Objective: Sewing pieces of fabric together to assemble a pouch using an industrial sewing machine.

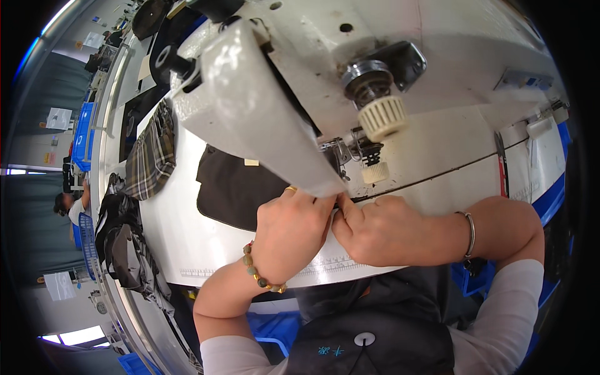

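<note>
A piece of dark fabric (234, 187) is laid flat on the white sewing table (187, 244), to the left of the needle area and partly tucked under the head of the white sewing machine (262, 119) that leans across the upper middle of the view. Its near right edge is met by the left hand (290, 234), which is curled with the fingers bent down onto the table just under the machine's slanted face; a gold ring is worn on one finger and a bead bracelet (262, 275) on the wrist. The right hand (375, 231) is pressed against the left, its fingers closed and its thumb pointed toward the spot beneath the machine head; whether anything is pinched between the fingertips cannot be told, since that spot is hidden by the hands and the machine. A silver bangle (470, 234) is seen on the right wrist. Above the hands, a cream ribbed knob (382, 117) and a smaller one below it project from the machine. A printed ruler strip runs along the table's near edge. Farther left, a plaid garment (150, 156) is draped at the table's rim, with more dark clothing (125, 244) piled below it.
</note>
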Tool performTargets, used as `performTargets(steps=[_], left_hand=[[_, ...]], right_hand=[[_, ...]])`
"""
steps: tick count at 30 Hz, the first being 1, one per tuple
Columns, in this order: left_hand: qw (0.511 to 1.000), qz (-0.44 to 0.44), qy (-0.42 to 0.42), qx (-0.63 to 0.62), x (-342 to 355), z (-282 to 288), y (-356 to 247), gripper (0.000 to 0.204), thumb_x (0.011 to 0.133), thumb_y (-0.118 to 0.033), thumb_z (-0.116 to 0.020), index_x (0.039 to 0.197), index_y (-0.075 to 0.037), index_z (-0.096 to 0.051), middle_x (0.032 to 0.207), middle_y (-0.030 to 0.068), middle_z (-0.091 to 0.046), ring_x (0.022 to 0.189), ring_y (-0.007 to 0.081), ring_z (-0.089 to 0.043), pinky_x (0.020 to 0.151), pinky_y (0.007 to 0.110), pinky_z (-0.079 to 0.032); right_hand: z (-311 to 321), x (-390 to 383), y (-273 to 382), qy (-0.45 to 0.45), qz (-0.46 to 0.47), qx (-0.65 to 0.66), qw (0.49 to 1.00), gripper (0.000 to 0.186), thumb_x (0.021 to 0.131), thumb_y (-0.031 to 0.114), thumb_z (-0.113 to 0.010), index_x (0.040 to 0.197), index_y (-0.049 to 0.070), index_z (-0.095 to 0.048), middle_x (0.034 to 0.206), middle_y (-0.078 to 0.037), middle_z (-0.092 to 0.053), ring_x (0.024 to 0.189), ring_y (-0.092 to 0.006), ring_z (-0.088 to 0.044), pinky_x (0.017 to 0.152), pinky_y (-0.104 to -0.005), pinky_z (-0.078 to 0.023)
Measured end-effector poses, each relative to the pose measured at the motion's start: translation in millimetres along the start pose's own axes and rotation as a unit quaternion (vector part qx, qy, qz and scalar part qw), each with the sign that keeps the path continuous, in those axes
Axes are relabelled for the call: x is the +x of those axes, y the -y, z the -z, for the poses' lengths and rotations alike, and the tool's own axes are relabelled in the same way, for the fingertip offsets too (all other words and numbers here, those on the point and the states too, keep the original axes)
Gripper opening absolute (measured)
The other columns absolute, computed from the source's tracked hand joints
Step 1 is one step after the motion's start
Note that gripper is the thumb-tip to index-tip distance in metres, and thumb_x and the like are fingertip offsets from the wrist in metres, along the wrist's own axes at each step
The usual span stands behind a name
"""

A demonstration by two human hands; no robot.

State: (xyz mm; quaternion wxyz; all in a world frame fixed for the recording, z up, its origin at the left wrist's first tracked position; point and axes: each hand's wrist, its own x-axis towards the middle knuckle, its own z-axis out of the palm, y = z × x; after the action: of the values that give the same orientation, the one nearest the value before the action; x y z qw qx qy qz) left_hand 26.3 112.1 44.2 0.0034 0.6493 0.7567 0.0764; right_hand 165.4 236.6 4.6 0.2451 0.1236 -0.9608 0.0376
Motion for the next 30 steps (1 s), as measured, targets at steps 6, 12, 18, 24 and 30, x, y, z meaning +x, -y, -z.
performTargets(steps=[6, 12, 18, 24, 30], left_hand=[[0.999, 0.011, -0.033, -0.01, 11.5, -7.8, 8.2, 0.042, 0.071, -0.009, -0.074, 0.113, -0.011, -0.071, 0.085, 0.0023, -0.056, 0.069, 0.0224, -0.063, 0.053, 0.033, -0.048], [0.994, -0.027, -0.068, -0.079, 16.7, -0.4, 30.6, 0.029, 0.08, -0.011, -0.074, 0.109, -0.006, -0.074, 0.085, 0.0056, -0.064, 0.071, 0.0274, -0.064, 0.061, 0.034, -0.049], [0.998, 0.039, 0.019, -0.046, 23.8, 14.5, 59.3, 0.029, 0.091, -0.023, -0.071, 0.11, -0.002, -0.071, 0.095, 0.0162, -0.073, 0.075, 0.0311, -0.07, 0.065, 0.039, -0.053], [0.943, 0.154, 0.205, 0.214, -15.2, 32.6, -2.1, 0.047, 0.09, -0.048, -0.065, 0.106, -0.005, -0.07, 0.091, 0.012, -0.069, 0.073, 0.0228, -0.069, 0.066, 0.034, -0.053], [0.998, 0.008, -0.057, 0.021, 11.0, 28.8, 28.1, 0.06, 0.062, -0.045, -0.091, 0.1, -0.008, -0.063, 0.078, 0.007, -0.065, 0.071, 0.0256, -0.064, 0.063, 0.036, -0.05]], right_hand=[[-3.5, 4.6, -11.6, 0.008, -0.023, -0.004, 1.0, 0.01, 0.07, 0.011, -0.064, 0.071, 0.002, -0.059, 0.061, -0.009, -0.058, 0.044, -0.0139, -0.058, 0.036, -0.0292, -0.042], [-5.3, 7.0, -16.1, -0.009, -0.032, -0.023, 0.999, 0.01, 0.069, 0.011, -0.064, 0.072, 0.004, -0.059, 0.059, -0.004, -0.056, 0.047, -0.0142, -0.059, 0.037, -0.0296, -0.042], [-6.7, 8.1, -22.4, -0.014, -0.062, 0.025, 0.998, 0.024, 0.082, 0.027, -0.067, 0.071, 0.006, -0.062, 0.06, -0.005, -0.058, 0.049, -0.0192, -0.061, 0.042, -0.0333, -0.044], [-2.8, 3.4, -30.1, -0.017, -0.11, 0.128, 0.986, 0.044, 0.085, 0.049, -0.07, 0.07, 0.008, -0.063, 0.063, -0.004, -0.061, 0.054, -0.0245, -0.063, 0.048, -0.0382, -0.045], [2.8, 2.0, -33.7, 0.015, -0.11, 0.13, 0.985, 0.034, 0.079, 0.038, -0.078, 0.074, 0.008, -0.064, 0.07, -0.004, -0.064, 0.061, -0.025, -0.065, 0.054, -0.0379, -0.048]])
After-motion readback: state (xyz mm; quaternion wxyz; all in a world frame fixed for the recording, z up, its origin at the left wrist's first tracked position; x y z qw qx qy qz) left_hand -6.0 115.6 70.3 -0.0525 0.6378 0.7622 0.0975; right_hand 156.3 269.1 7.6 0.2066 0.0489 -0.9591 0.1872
